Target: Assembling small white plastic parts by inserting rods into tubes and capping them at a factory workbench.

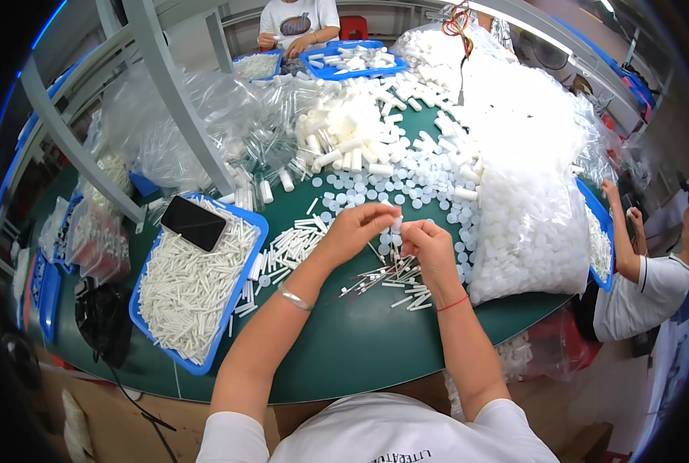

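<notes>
My left hand (366, 225), with a silver bangle at its wrist, pinches a small whitish piece (396, 224), too small to name. Close beside it my right hand (432, 247), with a red string round the wrist, has its fingertips pressed together; what they hold is hidden. Beneath the hands lie thin sticks with dark, wiry ends (375, 279) and short white rods (415, 298). Just beyond them, translucent round discs (406, 185) are scattered over the green table (337, 347).
A blue tray (198, 367) of white rods stands at left, a black phone (193, 223) lying on it. At right rests a bulging clear bag (526, 247) of whitish pieces. White cylinders (352, 131) are heaped beyond. Other people (300, 23) sit across and at right.
</notes>
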Available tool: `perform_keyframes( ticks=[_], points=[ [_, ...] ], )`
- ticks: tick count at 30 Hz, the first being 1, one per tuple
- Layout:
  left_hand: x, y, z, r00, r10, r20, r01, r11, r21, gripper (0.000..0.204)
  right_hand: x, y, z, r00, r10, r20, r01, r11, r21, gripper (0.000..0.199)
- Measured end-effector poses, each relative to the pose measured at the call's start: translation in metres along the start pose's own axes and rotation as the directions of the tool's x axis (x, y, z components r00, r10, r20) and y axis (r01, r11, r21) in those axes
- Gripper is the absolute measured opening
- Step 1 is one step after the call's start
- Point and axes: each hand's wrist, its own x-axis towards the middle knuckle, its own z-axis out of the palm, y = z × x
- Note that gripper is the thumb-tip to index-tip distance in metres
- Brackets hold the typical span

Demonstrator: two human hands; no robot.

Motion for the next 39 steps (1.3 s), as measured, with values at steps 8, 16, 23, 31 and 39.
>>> perform_keyframes(
  ticks=[8,16,23,31,39],
  points=[
    [0.047,-0.038,0.006,0.909,0.304,0.285,-0.386,0.359,0.850,0.018,0.007,-0.008,-0.009,0.980,-0.095,-0.172,0.112,0.989,0.092,0.016],
    [-0.018,0.004,-0.004,0.979,0.184,-0.092,-0.096,0.804,0.587,0.018,0.011,0.012,-0.013,0.933,-0.359,-0.037,0.349,0.923,-0.159,0.012],
    [-0.073,0.012,0.004,0.949,-0.082,-0.304,0.120,0.987,0.107,0.026,-0.021,0.023,0.034,0.836,-0.475,0.273,0.546,0.685,-0.482,0.013],
    [-0.090,0.009,-0.010,0.886,-0.380,-0.267,0.332,0.920,-0.206,0.027,-0.024,0.022,0.035,0.681,-0.553,0.480,0.732,0.486,-0.477,0.011],
    [-0.090,0.019,-0.024,0.929,-0.291,-0.228,0.323,0.938,0.122,0.035,-0.023,0.021,0.030,0.598,-0.521,0.608,0.772,0.172,-0.612,0.020]
  ],
)
